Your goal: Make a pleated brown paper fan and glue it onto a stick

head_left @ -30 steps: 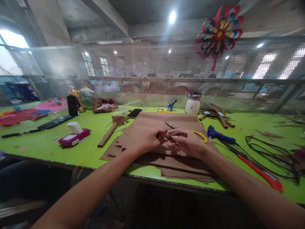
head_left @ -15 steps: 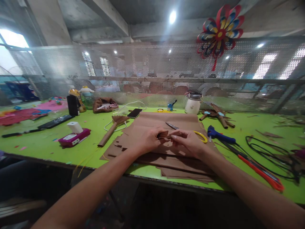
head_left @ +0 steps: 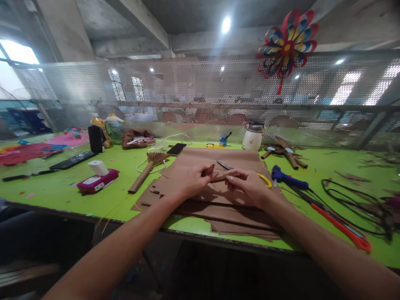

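Observation:
Above a stack of brown paper sheets (head_left: 200, 162), both hands are closed on folded brown paper (head_left: 220, 179). My left hand (head_left: 197, 180) grips a pleated bunch of it, whose tip shows between thumb and fingers. My right hand (head_left: 246, 185) pinches the narrow strip that reaches leftward to the other hand. Whether strip and bunch are one piece I cannot tell. Scissors with yellow handles (head_left: 265, 180) lie on the sheets, partly behind my right hand. To the left on the green table rests a paper tube with a fanned, pleated top (head_left: 142, 177).
A blue hot glue gun (head_left: 289, 178), a red utility knife (head_left: 340, 227) and a coiled black cable lie at right. Left are a purple power strip (head_left: 98, 181) and a remote-like black device (head_left: 73, 159). Behind stand a white jar (head_left: 253, 137) and a perforated screen (head_left: 187, 91).
The pleated paper has turned in my fingers: its folds faced me, and now it shows as a narrow strip with a tip at my left hand. Both hands stay nearly in place.

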